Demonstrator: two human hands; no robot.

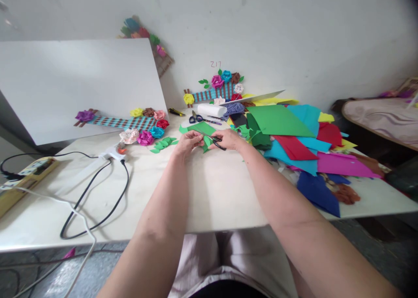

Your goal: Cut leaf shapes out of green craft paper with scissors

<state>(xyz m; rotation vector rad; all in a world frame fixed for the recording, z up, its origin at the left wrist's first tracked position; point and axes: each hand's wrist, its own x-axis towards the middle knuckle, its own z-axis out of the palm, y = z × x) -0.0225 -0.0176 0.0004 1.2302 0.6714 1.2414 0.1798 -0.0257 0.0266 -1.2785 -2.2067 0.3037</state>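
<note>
My right hand (228, 140) is closed around the handles of black-handled scissors (219, 146), whose blades point left toward my left hand. My left hand (190, 142) pinches a small green piece between its fingers, at the edge of a green craft sheet (201, 127). Exactly where the blades meet the green piece is too small to tell. Left of my left hand lies a small heap of cut green leaves (163, 144). Behind my hands rest a second pair of scissors (196, 118) and pens (214, 120).
Colourful sheets (281, 121) pile up on the right. Two flower-decorated woven guitar shapes (124, 123) stand at left and back, near a white board (81, 84). A glue gun (112, 153) with a black cord lies left, near a power strip (29, 176). A yellow cutter (176, 112) lies behind.
</note>
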